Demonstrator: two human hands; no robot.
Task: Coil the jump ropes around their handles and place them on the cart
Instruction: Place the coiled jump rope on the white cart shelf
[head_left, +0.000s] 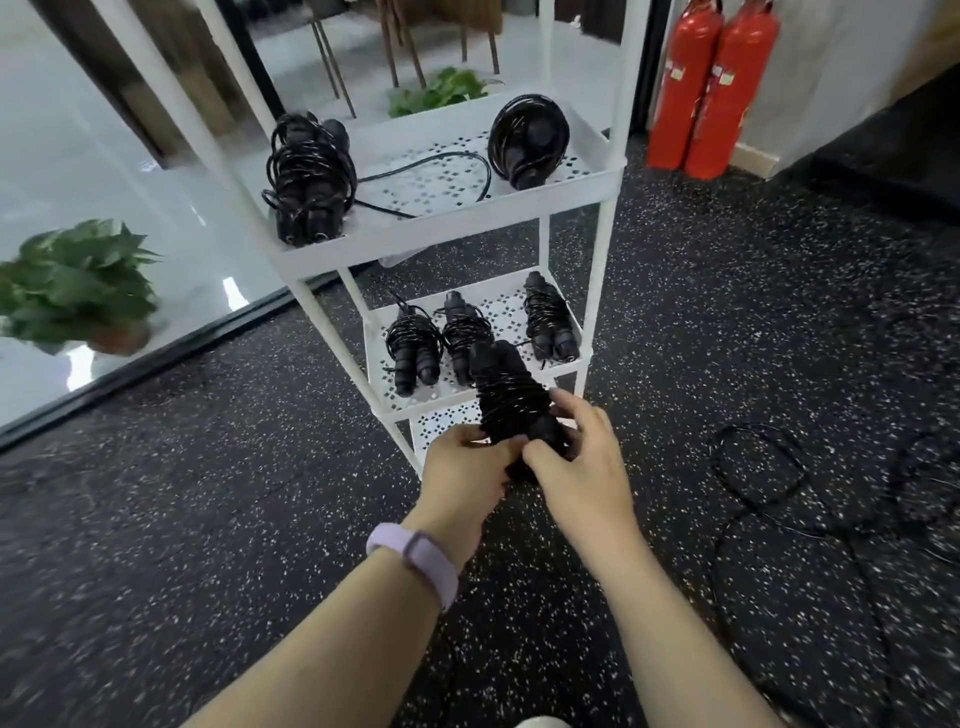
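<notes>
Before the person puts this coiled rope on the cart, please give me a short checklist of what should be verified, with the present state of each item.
1. Both hands hold the bundle: left hand and right hand grip the coiled jump rope: ok.
2. Rope wound around its handles: ok.
3. Loose end tucked in: cannot tell, the hands cover it.
4. Free space on the middle shelf, which carries three bundles: ok, a gap shows between them.
5. Floor free of rope: not ok, a loose rope lies on the right.
</notes>
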